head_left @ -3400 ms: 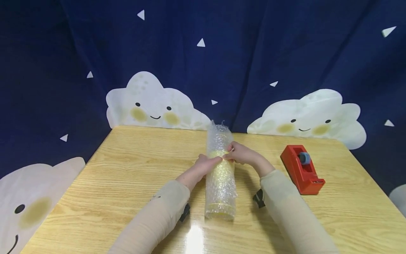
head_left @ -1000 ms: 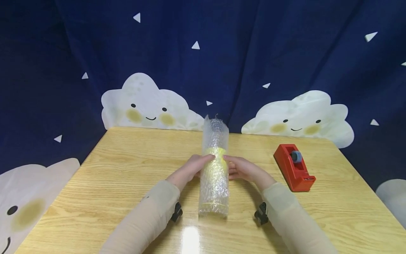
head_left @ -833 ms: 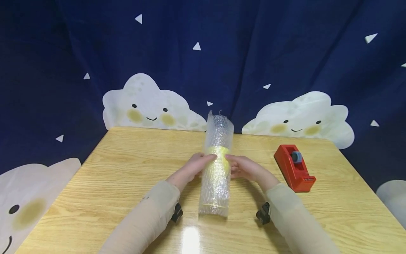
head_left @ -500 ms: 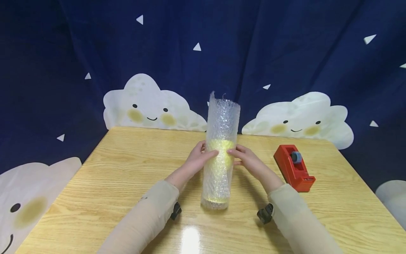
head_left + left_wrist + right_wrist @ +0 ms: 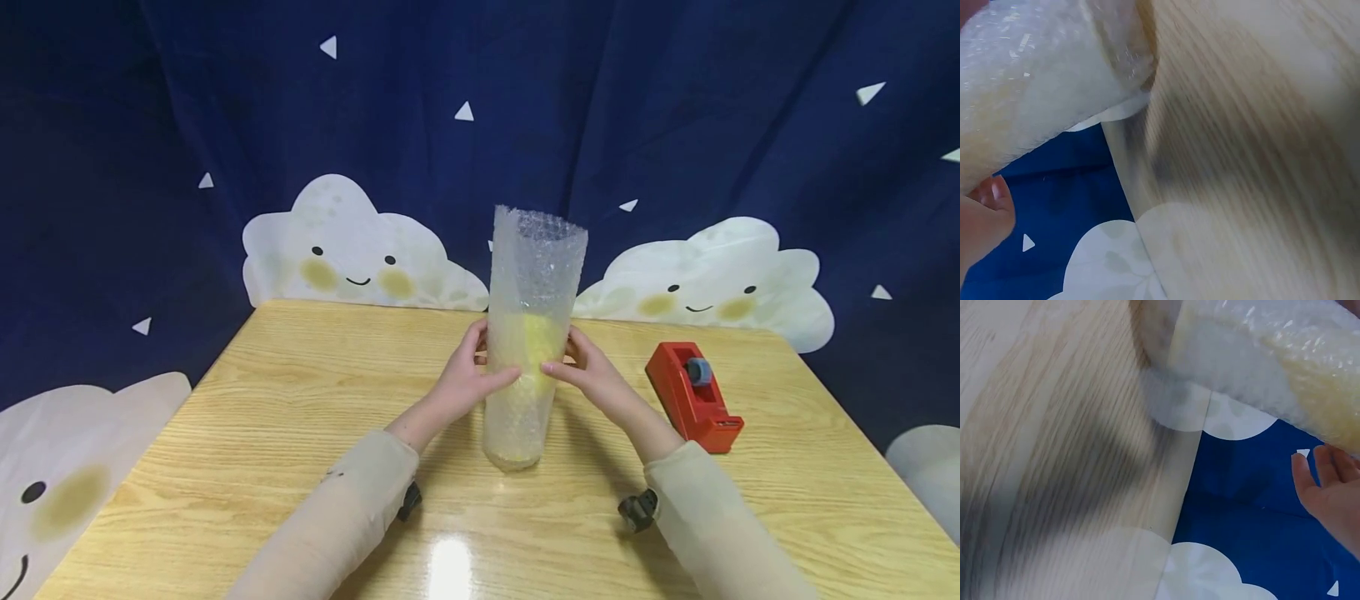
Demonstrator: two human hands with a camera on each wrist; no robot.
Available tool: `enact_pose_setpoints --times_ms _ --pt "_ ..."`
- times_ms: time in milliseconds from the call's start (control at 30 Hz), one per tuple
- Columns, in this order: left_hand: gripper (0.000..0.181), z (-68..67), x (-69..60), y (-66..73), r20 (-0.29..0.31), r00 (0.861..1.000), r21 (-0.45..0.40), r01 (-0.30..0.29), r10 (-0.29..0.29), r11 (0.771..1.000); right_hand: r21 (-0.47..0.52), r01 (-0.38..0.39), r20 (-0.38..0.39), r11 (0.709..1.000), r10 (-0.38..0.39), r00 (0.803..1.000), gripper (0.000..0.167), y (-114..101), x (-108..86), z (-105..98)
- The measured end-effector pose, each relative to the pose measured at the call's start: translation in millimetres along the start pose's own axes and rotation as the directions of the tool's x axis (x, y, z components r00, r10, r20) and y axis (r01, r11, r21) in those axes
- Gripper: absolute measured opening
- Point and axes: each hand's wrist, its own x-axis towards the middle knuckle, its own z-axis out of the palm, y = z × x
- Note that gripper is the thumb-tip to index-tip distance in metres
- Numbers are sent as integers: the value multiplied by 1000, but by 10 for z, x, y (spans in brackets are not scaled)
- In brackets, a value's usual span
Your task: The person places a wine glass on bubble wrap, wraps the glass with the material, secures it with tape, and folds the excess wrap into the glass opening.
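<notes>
A tall bubble wrap roll [image 5: 529, 333], with something yellow showing through its middle, stands steeply tilted over the table. Its top end is an open tube of wrap, and what the yellow thing is cannot be made out. My left hand [image 5: 467, 375] grips its left side, thumb across the front and fingers bent round behind. On the opposite side my right hand [image 5: 597, 379] holds it likewise, fingertips partly hidden. In the left wrist view the wrap [image 5: 1041, 81] fills the upper left; in the right wrist view, the wrap [image 5: 1254, 356] spans the upper right.
A red tape dispenser [image 5: 693, 396] with a blue-grey roll stands to the right on the wooden table [image 5: 337, 375]. Behind the far edge hangs a dark blue curtain [image 5: 420, 150] printed with clouds and white triangles. Small black devices [image 5: 637, 510] sit under the sleeves.
From lying on the table, the roll has been tipped up, its top rising and its lower end drawing away from me. Both hands have kept hold and turned with it.
</notes>
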Motion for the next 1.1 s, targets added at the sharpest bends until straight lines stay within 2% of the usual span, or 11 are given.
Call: enact_pose_setpoints --times_ms 133,233,467,667,833,900,967,1100 --pt "83 -14 -6 11 25 994 53 -106 105 993 -77 68 -18 995 -70 997 74 -26 -21 10" --pt "83 -24 -17 0 44 989 73 -145 142 987 -137 81 -47 987 -88 995 74 -32 -29 27" --pt "83 -32 -67 -40 46 985 85 -171 167 982 -210 62 -71 976 -78 994 79 -41 -64 74" --pt "83 -30 -76 -53 51 980 76 -196 192 978 -158 95 -62 983 -106 992 84 -24 -70 120" --pt "79 -55 -77 -51 79 974 36 -215 212 976 -186 112 -94 976 -131 987 81 -19 -61 143" --pt "69 -65 -69 -37 85 973 -11 -215 215 977 -193 106 -102 975 -128 987 79 -21 -59 147" --pt "55 -67 -48 -12 72 979 -84 -184 190 979 -195 100 -107 976 -122 987 78 -20 -55 149" --pt "45 -49 18 58 1 999 -222 -41 42 974 -191 94 -108 977 -116 987 76 -21 -51 158"
